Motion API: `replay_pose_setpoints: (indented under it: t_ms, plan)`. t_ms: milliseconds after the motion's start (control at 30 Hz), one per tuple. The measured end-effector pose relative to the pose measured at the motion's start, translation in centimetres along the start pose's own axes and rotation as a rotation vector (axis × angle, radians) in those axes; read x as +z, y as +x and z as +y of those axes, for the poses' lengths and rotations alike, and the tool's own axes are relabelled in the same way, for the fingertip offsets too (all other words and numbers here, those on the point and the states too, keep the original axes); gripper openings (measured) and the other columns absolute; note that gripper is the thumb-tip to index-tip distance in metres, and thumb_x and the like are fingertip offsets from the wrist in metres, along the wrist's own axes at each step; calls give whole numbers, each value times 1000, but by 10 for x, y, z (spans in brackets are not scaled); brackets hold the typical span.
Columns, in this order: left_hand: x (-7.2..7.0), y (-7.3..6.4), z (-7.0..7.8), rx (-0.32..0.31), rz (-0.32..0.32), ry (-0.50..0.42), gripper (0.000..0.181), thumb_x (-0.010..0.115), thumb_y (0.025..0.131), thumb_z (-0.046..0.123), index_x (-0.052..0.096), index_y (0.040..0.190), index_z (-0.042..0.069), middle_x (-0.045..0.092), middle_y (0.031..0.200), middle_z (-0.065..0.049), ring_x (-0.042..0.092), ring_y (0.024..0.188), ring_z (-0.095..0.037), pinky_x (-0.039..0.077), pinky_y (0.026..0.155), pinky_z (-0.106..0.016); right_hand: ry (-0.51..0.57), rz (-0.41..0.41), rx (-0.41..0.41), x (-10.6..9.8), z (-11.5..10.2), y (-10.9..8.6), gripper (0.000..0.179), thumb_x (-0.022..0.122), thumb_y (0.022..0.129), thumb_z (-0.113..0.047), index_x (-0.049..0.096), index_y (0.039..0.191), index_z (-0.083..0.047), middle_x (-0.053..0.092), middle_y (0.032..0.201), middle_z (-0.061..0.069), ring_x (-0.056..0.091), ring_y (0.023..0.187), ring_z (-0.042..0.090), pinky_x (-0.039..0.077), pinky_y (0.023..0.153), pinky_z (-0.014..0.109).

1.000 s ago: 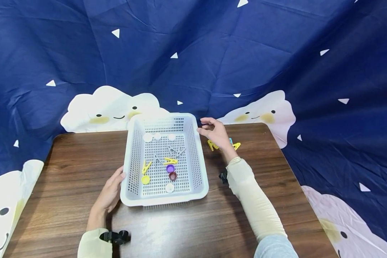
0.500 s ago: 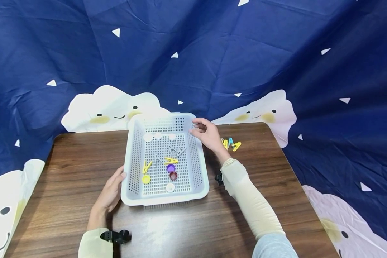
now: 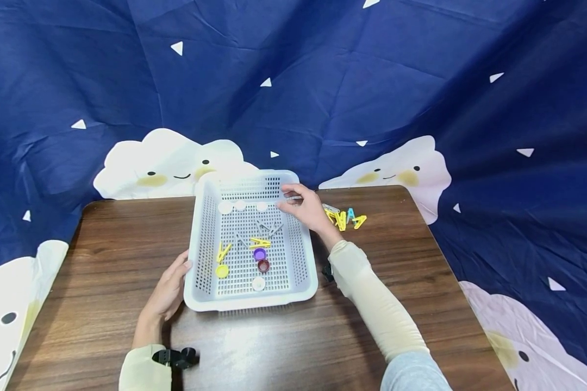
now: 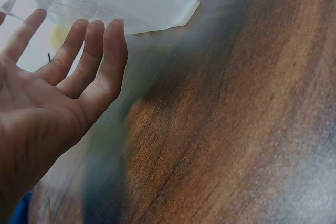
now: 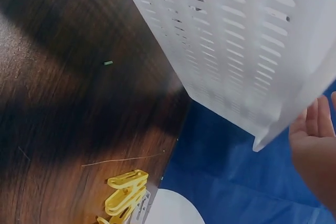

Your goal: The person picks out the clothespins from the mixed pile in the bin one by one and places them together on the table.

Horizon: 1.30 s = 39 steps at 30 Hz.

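Observation:
A white plastic basket with slotted walls stands on the table. Its floor holds several bottle caps: white ones, a yellow cap, a purple cap and a dark red cap. Among them lie yellow clothespins and grey clothespins. My left hand touches the basket's left wall with loosely bent fingers. Over the back right part of the basket hangs my right hand, thumb and fingers apart, nothing visible between them. In the right wrist view the rim partly hides that hand.
Right of the basket, several yellow clothespins, a blue clothespin and a grey one lie grouped on the brown table. A dark blue cloth with clouds hangs behind the table's back edge.
My right hand has moved left, from beside the basket's right rim to over its inside, uncovering the clothespins on the table. The left hand stays at the basket's wall.

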<state>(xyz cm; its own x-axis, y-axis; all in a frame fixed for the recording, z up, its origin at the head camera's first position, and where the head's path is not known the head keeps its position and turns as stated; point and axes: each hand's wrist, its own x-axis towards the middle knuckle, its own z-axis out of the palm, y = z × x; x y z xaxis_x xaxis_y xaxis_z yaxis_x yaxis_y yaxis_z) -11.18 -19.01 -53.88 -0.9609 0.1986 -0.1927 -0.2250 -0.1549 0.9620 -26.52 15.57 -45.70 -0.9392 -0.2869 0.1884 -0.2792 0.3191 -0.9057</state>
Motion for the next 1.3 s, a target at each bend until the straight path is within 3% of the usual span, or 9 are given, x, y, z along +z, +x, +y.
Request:
replay_pose_setpoints:
  t_ms: [200,433,667,1133,1300]
  plan:
    - [-1,0,-1,-1,7,-7,61,41,110,37,26,159,4,45,148,-13,57,119,-8,50,94,-27,-42,-62,-12,10,1,2,46,78,90,-15,64,131,1,63,126,19,59,115,36,49,99,46]
    - [-1,0,-1,-1,3,-21,62,42,110,36,25,159,3,49,146,-8,57,120,-7,50,94,-27,-152,-124,14,18,0,6,50,79,89,-20,64,132,0,65,125,12,61,113,30,52,95,34]
    - [-2,0,-2,13,-7,-29,61,41,110,35,25,159,2,54,138,2,57,119,-8,50,94,-27,-188,-200,26,24,-3,10,49,80,89,-22,64,133,-4,64,126,12,61,111,26,51,94,32]
    - [-2,3,-3,13,-14,-35,62,42,110,35,24,159,2,50,144,-5,56,120,-7,50,95,-27,-289,-290,53,34,1,23,52,79,90,-23,63,133,0,65,127,14,61,108,24,47,96,34]
    - [-1,3,-2,12,-17,-27,62,41,110,36,24,159,2,41,151,-18,55,122,-7,49,95,-27,-324,-327,59,35,4,26,51,78,90,-24,63,133,0,66,125,13,60,109,24,47,98,33]
